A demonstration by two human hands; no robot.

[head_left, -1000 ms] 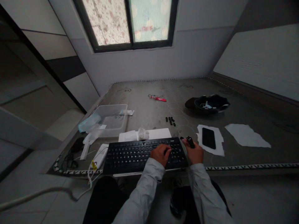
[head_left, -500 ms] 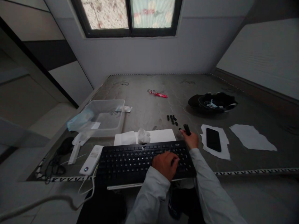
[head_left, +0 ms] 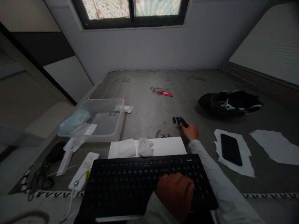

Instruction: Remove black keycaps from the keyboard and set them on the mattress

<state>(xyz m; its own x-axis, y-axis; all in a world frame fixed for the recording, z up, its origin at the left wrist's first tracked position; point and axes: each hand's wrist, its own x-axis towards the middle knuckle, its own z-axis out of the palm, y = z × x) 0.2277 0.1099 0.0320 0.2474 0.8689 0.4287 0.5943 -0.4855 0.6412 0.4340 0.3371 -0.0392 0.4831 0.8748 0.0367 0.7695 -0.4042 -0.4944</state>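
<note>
At least two small black pieces (head_left: 174, 120) just left of the right hand (head_left: 191, 132), far nearer to it than to the left hand (head_left: 176, 193). Right fingers closed around a black stick (head_left: 183, 122), long axis slanting away and leftward toward the pieces; touching them or just beside, hard to say in this dim light. Left hand curled over the right half of the keyboard (head_left: 116, 180), contents hidden. Keyboard lying crosswise, long axis left to right, nearer than the pieces.

Your left hand (head_left: 175, 193) close in, back up, fingers curled under, your right arm (head_left: 225, 183) stretched farther forward, right hand (head_left: 189, 131) gripping, fingers bent inward.
</note>
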